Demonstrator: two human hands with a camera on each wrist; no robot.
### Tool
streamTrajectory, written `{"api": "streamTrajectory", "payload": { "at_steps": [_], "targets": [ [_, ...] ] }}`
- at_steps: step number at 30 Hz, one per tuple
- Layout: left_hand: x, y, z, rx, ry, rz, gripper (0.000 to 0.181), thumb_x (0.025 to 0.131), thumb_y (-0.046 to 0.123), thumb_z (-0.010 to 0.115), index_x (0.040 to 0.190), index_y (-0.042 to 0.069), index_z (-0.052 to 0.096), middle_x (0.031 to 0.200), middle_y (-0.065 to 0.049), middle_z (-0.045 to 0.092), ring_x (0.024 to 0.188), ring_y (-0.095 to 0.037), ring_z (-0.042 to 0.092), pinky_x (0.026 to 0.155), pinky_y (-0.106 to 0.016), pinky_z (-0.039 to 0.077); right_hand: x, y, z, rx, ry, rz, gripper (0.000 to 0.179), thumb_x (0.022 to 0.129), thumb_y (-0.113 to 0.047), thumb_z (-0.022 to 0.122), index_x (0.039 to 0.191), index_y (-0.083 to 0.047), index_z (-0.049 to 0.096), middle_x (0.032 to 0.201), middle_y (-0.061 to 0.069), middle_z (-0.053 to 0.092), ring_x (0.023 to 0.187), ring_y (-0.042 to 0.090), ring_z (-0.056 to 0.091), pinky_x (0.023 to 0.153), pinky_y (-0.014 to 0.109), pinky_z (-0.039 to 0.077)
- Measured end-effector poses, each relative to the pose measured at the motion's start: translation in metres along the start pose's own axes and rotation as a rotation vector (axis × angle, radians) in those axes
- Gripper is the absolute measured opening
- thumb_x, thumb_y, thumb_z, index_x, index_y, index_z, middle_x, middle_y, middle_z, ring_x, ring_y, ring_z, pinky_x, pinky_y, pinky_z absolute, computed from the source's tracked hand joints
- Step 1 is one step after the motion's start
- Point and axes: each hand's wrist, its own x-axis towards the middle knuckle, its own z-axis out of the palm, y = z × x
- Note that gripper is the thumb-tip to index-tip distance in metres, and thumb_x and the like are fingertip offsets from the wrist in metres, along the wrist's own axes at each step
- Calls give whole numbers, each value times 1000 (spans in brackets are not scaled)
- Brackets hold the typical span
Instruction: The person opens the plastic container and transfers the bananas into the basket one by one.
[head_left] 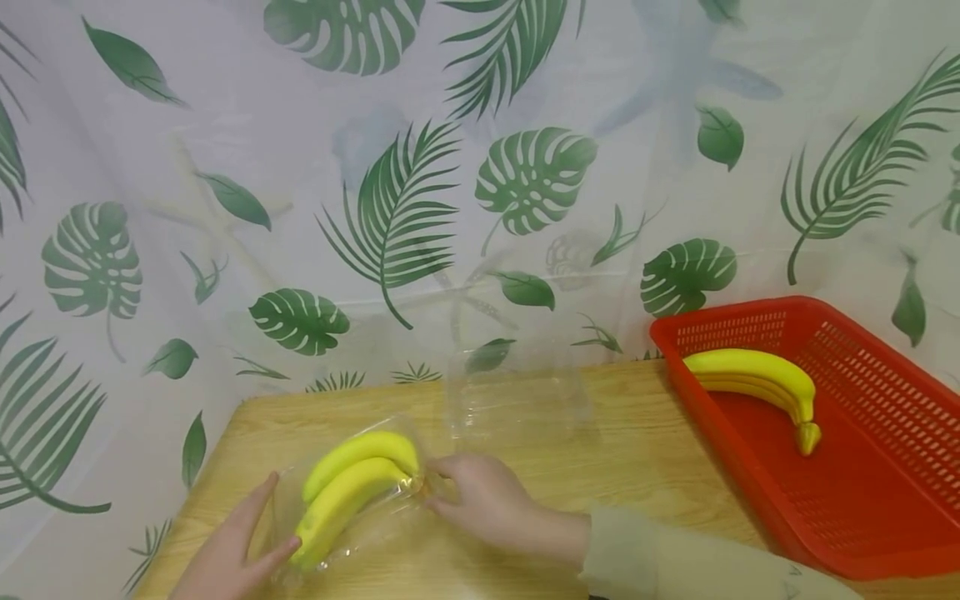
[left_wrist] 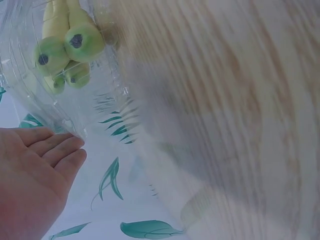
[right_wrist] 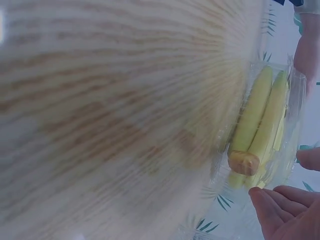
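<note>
A clear plastic box (head_left: 352,546) with a bunch of yellow bananas (head_left: 341,500) inside is on the wooden table in the head view. My left hand (head_left: 236,546) is at its left end, thumb and fingers spread wide. In the left wrist view, straight fingers (left_wrist: 60,147) touch the box's edge below the dark banana tips. On the opposite end, beside the banana stem, my right hand (head_left: 483,504) has its fingertips at the box. The right wrist view shows the thumb and fairly straight fingers (right_wrist: 280,205) apart from each other near that end.
A red basket (head_left: 757,500) with another banana bunch (head_left: 757,375) in it stands on the right. At the back of the wooden table (head_left: 622,467) is a second transparent plastic box (head_left: 517,404). A leaf-patterned white sheet (head_left: 465,208) hangs behind the table.
</note>
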Motion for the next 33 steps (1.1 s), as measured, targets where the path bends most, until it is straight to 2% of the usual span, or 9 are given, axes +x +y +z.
{"api": "streamTrajectory", "payload": {
  "at_steps": [5, 11, 21, 28, 33],
  "targets": [
    [-2, 1, 0, -1, 38, 61, 86, 85, 48, 65, 146, 0, 27, 143, -27, 37, 122, -51, 42, 91, -68, 40, -6, 4, 2, 30, 45, 13, 34, 85, -36, 68, 113, -16, 69, 111, -3, 69, 94, 12, 67, 79, 27, 56],
    [-5, 2, 1, 0, 35, 70, 86, 83, 49, 65, 146, 2, 28, 144, -26, 38, 123, -49, 43, 92, -67, 40, -11, 7, 3, 65, 81, 32, 33, 83, -39, 69, 110, -19, 70, 108, -5, 70, 91, 10, 68, 76, 25, 55],
    [-9, 9, 2, -7, -6, 72, 93, 79, 53, 68, 148, 8, 25, 144, -24, 37, 122, -49, 44, 89, -67, 43, -23, 11, -1, 42, 108, -6, 34, 82, -38, 70, 108, -16, 71, 103, -4, 72, 83, 9, 68, 70, 20, 54],
    [-11, 11, 4, -35, -55, 67, 102, 74, 58, 70, 150, 14, 20, 146, -24, 35, 122, -52, 43, 83, -68, 45, -37, 11, -4, 53, 96, -22, 34, 83, -38, 69, 110, -16, 71, 105, -3, 71, 80, 7, 67, 68, 18, 54],
    [-11, 15, 5, -69, -96, 43, 108, 68, 60, 74, 150, 15, 20, 147, -22, 34, 124, -51, 42, 85, -68, 45, -46, 11, -8, 86, 69, -28, 32, 83, -34, 70, 109, -15, 71, 106, -2, 71, 82, 7, 68, 69, 16, 54]
  ]
}}
